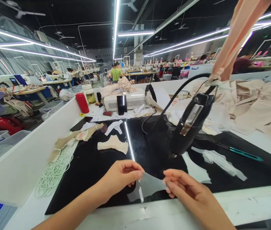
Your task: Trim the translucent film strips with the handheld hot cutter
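Note:
Both my hands hold a small, thin, see-through piece of film (151,184) stretched between them, just above the glossy black work mat (97,172). My left hand (122,177) pinches its left edge with closed fingers. My right hand (185,191) pinches its right edge the same way. A black hand tool (189,126) on a black cable hangs right behind the film. A beige cut fabric piece (113,145) lies on the mat beyond my left hand.
White paper scraps (213,159) and a teal-handled tool (241,152) lie right. A coil of white cord (53,172) and beige pieces lie left. A red cylinder (82,103), a jar, a white box (130,100) and piled beige fabric (257,102) stand behind. Other people work at distant tables.

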Action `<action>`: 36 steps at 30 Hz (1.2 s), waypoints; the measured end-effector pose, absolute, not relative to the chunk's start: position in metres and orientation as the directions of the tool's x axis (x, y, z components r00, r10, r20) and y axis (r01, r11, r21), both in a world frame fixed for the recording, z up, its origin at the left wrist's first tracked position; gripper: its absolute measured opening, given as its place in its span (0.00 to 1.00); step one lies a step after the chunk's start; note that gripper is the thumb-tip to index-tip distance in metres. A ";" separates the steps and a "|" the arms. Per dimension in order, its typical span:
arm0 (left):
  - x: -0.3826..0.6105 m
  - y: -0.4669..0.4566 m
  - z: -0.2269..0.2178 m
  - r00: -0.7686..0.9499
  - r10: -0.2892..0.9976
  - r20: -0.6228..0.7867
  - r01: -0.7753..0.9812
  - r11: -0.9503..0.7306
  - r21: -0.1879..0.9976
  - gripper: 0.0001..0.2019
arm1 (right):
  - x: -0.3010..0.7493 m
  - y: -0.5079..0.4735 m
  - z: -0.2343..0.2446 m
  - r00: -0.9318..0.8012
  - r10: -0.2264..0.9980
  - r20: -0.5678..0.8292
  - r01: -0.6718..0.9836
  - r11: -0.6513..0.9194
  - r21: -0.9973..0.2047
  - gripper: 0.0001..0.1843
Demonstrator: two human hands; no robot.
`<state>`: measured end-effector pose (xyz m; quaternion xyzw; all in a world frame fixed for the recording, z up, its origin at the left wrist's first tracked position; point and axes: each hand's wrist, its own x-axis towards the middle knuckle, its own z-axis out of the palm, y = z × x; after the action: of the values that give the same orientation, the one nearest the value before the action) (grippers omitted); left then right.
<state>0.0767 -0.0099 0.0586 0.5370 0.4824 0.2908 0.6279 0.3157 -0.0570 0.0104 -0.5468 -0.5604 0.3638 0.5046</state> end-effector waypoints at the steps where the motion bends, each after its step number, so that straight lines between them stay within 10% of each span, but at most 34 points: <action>1: 0.072 -0.011 0.059 0.351 0.884 -0.307 0.182 0.257 0.949 0.19 | 0.315 -0.057 0.008 0.101 0.989 0.112 0.215 0.088 -0.973 0.22; 25: 0.049 -0.001 0.051 0.245 0.953 -0.175 0.624 -0.017 0.781 0.05 | 0.293 -0.044 -0.022 -0.212 0.851 0.480 0.501 0.517 -0.694 0.10; 36: 0.046 -0.010 0.065 0.400 0.898 -0.181 0.427 -0.008 0.904 0.08 | 0.293 -0.058 0.022 -0.185 0.979 0.088 0.206 0.126 -0.970 0.15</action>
<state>0.0457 -0.0102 0.0654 0.6699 0.4947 0.2351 0.5013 0.2934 -0.0578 0.0224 -0.4778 -0.6196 0.4567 0.4232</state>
